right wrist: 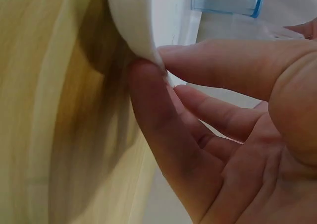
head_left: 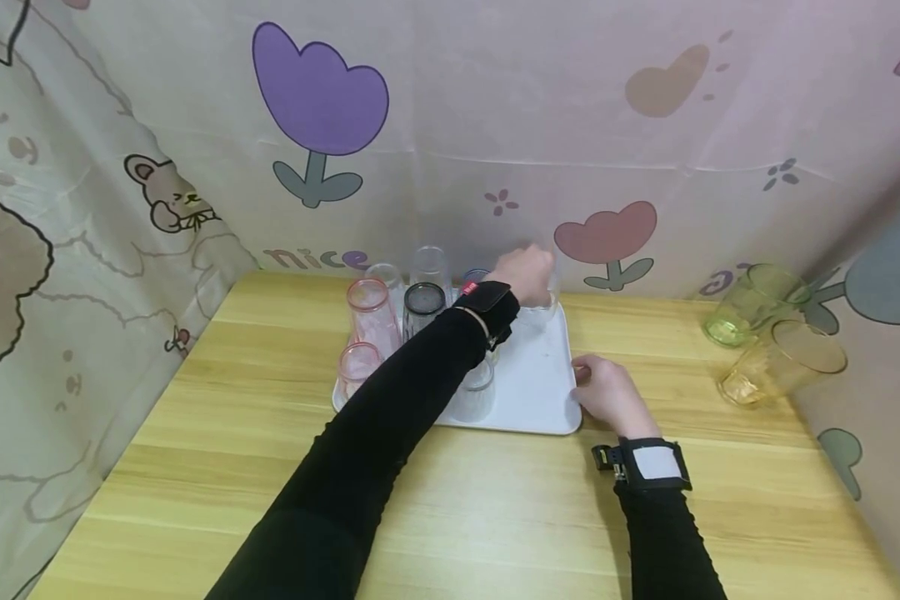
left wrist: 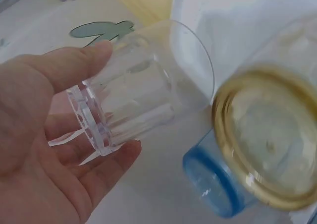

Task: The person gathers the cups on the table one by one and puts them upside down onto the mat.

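A white tray [head_left: 532,392] on the wooden table carries several upside-down glasses. Over its back right part, my left hand [head_left: 525,273] holds a clear glass [left wrist: 143,90] near the base, thumb on one side and fingers on the other; its rim points toward the tray. Beside that glass, the left wrist view shows an amber-edged glass [left wrist: 267,135] and a blue-edged glass [left wrist: 210,179]. At the tray's front right corner my right hand [head_left: 611,392] pinches the edge between thumb and fingers. My left forearm hides part of the tray.
Pink glasses [head_left: 375,321], a black-edged glass [head_left: 424,312] and clear ones, such as a clear tumbler [head_left: 474,396], stand on the tray. To the right are a green glass [head_left: 753,304] and a yellow glass [head_left: 780,367]. A printed curtain [head_left: 457,100] hangs behind the table.
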`<state>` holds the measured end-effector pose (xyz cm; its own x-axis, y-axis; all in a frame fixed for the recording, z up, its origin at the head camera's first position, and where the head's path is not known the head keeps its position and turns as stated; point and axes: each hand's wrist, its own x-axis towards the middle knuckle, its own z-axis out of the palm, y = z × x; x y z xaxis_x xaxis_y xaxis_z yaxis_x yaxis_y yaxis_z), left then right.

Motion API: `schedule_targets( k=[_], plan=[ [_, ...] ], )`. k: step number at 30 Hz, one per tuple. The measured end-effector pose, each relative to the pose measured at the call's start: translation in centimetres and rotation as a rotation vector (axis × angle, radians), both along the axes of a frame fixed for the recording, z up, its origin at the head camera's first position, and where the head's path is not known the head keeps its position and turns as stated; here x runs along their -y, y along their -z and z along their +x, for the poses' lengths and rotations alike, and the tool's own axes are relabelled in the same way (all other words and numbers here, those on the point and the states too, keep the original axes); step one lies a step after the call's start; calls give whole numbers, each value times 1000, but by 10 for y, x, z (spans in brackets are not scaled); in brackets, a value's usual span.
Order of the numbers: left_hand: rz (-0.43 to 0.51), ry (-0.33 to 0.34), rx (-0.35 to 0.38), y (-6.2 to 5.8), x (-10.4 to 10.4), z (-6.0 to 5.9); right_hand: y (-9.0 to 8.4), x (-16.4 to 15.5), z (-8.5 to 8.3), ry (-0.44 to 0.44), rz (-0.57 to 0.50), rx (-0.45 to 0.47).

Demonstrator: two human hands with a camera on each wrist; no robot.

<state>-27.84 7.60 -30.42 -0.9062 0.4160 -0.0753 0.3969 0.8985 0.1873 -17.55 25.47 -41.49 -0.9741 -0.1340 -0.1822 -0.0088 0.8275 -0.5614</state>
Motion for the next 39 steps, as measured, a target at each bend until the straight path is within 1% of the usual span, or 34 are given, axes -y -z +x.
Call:
schedule_targets(
  k=[3, 6, 9, 12, 17, 21, 24, 29, 33, 36, 39],
  plan=[
    [-36, -33, 10, 8, -11, -3, 0, -1, 0, -3, 18, 6],
    [-91, -48, 5, 17, -18, -8, 0, -2, -1, -5, 16, 11],
    [-135, -61, 6, 26, -23, -14, 0, 0, -1, -8, 18, 12],
    [-163, -94, 7, 33, -23, -19, -1, 2, -2, -15, 23, 9],
    [-193, -146, 6, 40, -27, -20, 0, 3, -4, -7, 34, 9],
    [-209, -170, 22, 42, -34, -20, 1, 1, -3, -6, 37, 3],
    [-230, -176, 15, 45, -37, -21, 2, 0, -2, -10, 33, -1],
    [-259, -190, -3, 46, -38, -20, 4, 1, -1, -13, 33, -9],
    [-269, -178, -21, 44, -38, -17, 4, 1, -1, -13, 39, -18],
    [-261, -144, -41, 37, -35, -13, 3, 0, -1, -15, 35, -13],
    [-212, -104, -53, 26, -31, -8, 2, -1, -2, -13, 23, 0]
  ],
)
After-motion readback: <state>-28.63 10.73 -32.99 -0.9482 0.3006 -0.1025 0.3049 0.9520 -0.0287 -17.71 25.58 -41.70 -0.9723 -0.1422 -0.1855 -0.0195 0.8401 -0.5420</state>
